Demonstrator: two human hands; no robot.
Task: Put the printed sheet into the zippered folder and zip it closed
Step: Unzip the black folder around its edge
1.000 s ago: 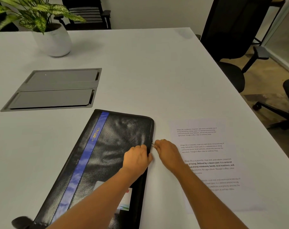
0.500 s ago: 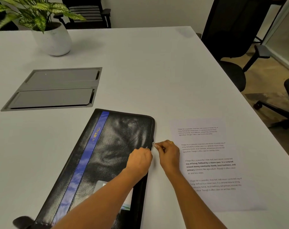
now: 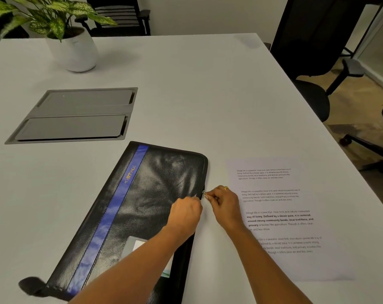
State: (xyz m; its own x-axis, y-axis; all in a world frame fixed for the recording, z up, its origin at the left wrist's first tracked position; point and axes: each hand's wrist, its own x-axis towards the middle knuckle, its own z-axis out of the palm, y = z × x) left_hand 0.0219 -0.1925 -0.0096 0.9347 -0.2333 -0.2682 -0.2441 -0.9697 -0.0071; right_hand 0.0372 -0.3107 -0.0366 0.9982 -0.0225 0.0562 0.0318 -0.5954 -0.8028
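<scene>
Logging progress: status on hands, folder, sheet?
Right hand pinches zipper pull; left hand holds folder edge. Sheet outside, on table. Nothing blocking.

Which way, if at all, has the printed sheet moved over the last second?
No. The printed sheet still lies flat on the table, keeping the same gap to the right of the zippered folder and its far corner.

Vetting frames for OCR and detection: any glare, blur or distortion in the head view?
Head view: soft glare patches on the black folder; printed sheet pale against the white table, bold lines readable, fine print soft; zipper pull tiny, barely resolved; mild wide-angle stretch toward the corners; soft shadow right of the plant pot.
</scene>
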